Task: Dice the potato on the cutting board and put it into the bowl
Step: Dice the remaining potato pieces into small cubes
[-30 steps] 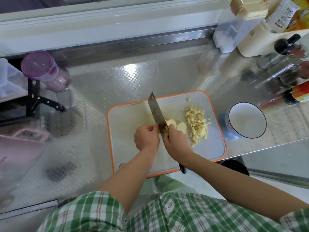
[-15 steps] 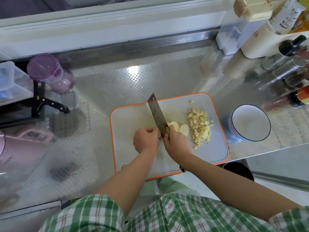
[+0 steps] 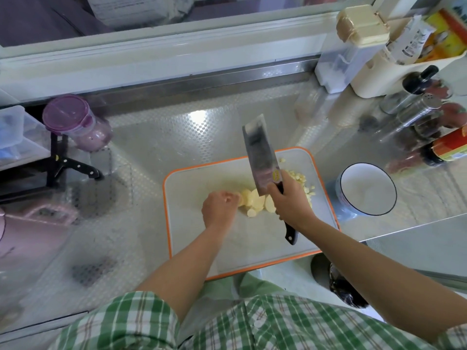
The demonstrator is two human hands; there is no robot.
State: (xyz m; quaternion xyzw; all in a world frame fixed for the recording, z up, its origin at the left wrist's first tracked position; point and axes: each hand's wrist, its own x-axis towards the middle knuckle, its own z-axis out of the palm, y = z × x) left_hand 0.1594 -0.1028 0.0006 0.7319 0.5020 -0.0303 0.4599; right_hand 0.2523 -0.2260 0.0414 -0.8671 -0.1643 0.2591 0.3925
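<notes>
On cleaver, illegible sticker, right hand gripping, left hand holding potato

Bare cutting board at the near edge; diced pile stands between slices and bowl.

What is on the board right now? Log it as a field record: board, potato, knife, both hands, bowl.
cutting board: white, orange rim, on the metal counter
potato slices: fanned out mid-board, not yet diced
diced potato: pile at the board's far right, partly behind the right hand
knife: cleaver, blade pointing away from the person
right hand: grips the knife handle
left hand: curled fingers against the slices' left end; grip unclear
bowl: white, dark rim, right of the board, empty
</notes>
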